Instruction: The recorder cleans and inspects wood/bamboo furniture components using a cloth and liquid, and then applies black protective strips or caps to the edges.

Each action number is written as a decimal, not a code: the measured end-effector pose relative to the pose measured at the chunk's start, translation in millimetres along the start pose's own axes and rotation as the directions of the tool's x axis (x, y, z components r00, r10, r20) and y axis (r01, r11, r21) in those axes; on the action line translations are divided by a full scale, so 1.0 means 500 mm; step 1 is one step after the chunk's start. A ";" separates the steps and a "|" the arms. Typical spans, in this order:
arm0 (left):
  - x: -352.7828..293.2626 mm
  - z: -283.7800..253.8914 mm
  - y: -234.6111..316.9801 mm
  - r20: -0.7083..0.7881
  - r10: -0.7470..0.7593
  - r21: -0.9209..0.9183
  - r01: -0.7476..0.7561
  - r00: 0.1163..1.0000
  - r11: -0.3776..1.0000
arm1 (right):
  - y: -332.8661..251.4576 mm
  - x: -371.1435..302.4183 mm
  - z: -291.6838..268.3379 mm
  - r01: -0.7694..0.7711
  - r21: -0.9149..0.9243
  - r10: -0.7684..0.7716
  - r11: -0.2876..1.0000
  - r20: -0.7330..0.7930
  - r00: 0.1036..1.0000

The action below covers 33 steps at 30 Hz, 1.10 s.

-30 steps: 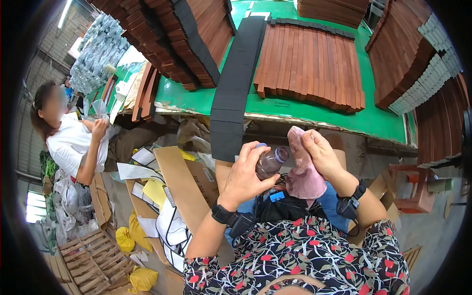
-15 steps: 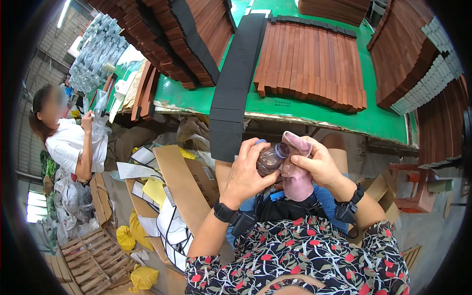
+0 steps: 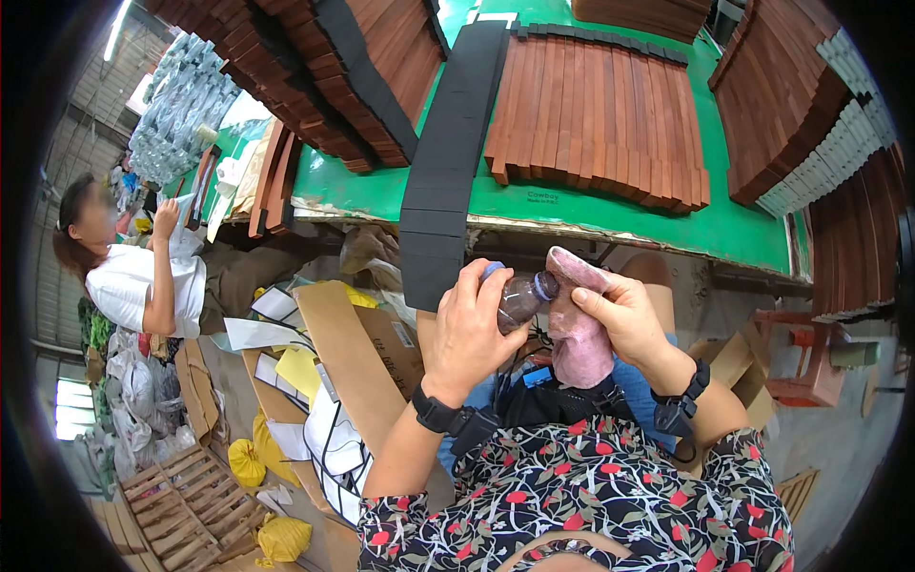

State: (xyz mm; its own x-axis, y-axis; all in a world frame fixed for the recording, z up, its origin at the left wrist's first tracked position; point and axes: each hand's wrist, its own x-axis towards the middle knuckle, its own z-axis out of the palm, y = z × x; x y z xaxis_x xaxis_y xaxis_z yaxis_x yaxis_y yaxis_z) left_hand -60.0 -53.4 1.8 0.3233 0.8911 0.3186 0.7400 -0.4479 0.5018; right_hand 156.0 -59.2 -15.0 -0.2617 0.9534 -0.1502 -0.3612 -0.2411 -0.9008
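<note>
gripping a small dark bottle (image 3: 519,303) in the left hand (image 3: 467,324), with fingers curled round its body and thumb along its lower side; pinching a pink cloth (image 3: 579,353) in the right hand (image 3: 620,315), with thumb pressed on a fold against fingers mostly behind it. holding both over the lap (image 3: 629,381), short of the table's (image 3: 362,197) near edge, with the bottle tilted and its neck toward the cloth. seems uncapped at that neck, so likely to spill if tipped further or squeezed hard, perhaps wetting the black bundle (image 3: 572,405) and the small blue thing (image 3: 538,377) below. could also slip from the left fingers on so smooth a side, or be knocked loose by a sharp tug on the cloth. might bump the long black strip (image 3: 434,229) jutting past the table's near edge, given a careless lift of the left hand. cannot see the left fingertips behind the bottle, nor the right ones behind the cloth. cannot tell touching from just apart at the bottle's mouth, nor make out any contents. hard to say of the purple piece (image 3: 493,270) by the left forefinger: loose cap or part of the bottle. cut off at the top: the table's far edge.
</note>
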 end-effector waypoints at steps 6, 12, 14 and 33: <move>0.001 -0.004 0.001 0.003 0.017 0.048 -0.017 1.000 0.999 | 0.000 0.000 0.002 0.001 -0.010 -0.001 1.000 -0.010 1.000; -0.002 -0.009 -0.001 -0.006 0.028 0.089 -0.028 1.000 0.996 | 0.002 0.004 -0.001 -0.092 0.052 0.091 0.994 0.020 0.996; -0.003 -0.008 -0.003 -0.005 0.023 0.080 -0.023 1.000 0.997 | -0.009 0.005 0.012 -0.093 0.093 0.093 0.991 0.006 0.996; -0.013 -0.001 -0.014 -0.011 -0.023 -0.022 0.023 1.000 0.999 | 0.006 0.019 0.006 -0.152 0.269 0.135 0.951 0.080 0.988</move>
State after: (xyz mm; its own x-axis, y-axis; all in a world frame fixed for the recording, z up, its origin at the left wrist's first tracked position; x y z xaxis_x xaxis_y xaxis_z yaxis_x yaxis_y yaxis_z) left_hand -67.6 -55.9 -3.1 0.2994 0.9005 0.3155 0.7344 -0.4285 0.5263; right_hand 149.7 -51.5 -18.0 -0.3793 0.8942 -0.2376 -0.5444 -0.4234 -0.7241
